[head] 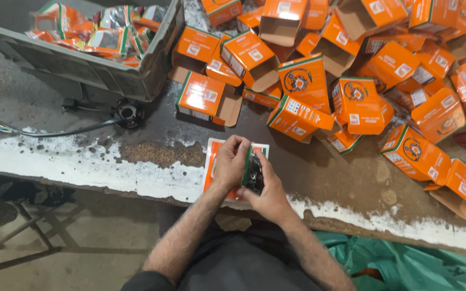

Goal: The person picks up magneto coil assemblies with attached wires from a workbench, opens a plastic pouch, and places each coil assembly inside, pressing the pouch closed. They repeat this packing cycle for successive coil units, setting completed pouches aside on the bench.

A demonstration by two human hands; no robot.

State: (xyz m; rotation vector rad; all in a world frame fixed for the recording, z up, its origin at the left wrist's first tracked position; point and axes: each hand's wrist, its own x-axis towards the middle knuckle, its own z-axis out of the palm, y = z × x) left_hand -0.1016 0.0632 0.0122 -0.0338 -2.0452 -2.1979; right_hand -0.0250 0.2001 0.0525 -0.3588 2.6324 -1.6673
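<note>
Both forearms reach in; left hand (pixel 231 163) grips a flattened orange carton (pixel 211 156), right hand (pixel 268 188) closed around a dark metal part (pixel 254 175). Orange boxes (pixel 351 102) heaped beyond.

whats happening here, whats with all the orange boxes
A person at a worn workbench holds a small dark metal part in both hands, the left hand and right hand, over a flattened orange carton. A heap of open orange boxes covers the bench behind, and a grey crate holds foil-wrapped packets.
</note>
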